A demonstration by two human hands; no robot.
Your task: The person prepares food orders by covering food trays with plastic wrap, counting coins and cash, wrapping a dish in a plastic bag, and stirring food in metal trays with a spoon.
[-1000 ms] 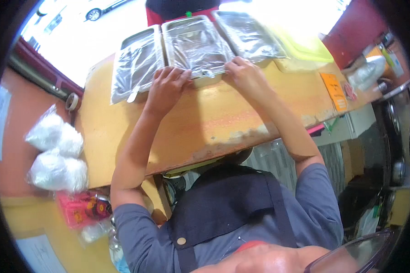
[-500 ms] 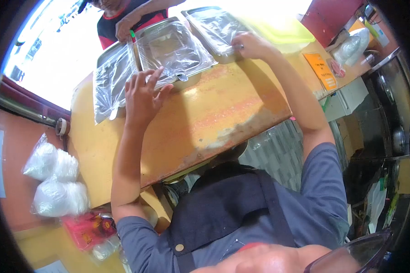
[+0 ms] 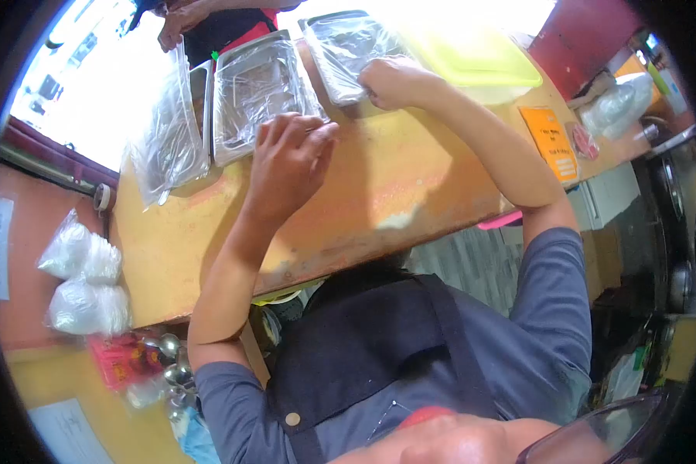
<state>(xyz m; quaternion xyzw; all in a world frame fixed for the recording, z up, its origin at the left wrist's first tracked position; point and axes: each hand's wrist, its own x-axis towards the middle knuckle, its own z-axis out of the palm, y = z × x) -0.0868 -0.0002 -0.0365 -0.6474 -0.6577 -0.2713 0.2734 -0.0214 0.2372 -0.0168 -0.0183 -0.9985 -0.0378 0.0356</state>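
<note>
Three metal trays stand in a row on the wooden counter, covered with clear plastic. Over the front right corner of the middle tray (image 3: pixel 219 127), my left hand (image 3: pixel 290 162) has its fingers curled in; a shiny bit shows near the fingertips, but what they hold is hidden. My right hand (image 3: pixel 398 82) is closed at the right side of the right tray (image 3: pixel 334 85), touching its edge or plastic; what is inside the fingers is hidden. Another person's hand (image 3: pixel 179 27) holds up loose clear plastic (image 3: pixel 166 131) at the left tray (image 3: pixel 203 85).
A yellow-green translucent lid or tub (image 3: pixel 479 62) is right of the trays. An orange sign (image 3: pixel 549 143) lies at the counter's right end, near clear plastic bags (image 3: pixel 617 104). White bundles in plastic (image 3: pixel 85 274) hang by the left wall. The counter's front edge (image 3: pixel 348 259) is before me.
My left hand has moved right and its fingers have curled. My right hand has shifted slightly left. The other person's hand has moved left, raising the plastic off the left tray.
</note>
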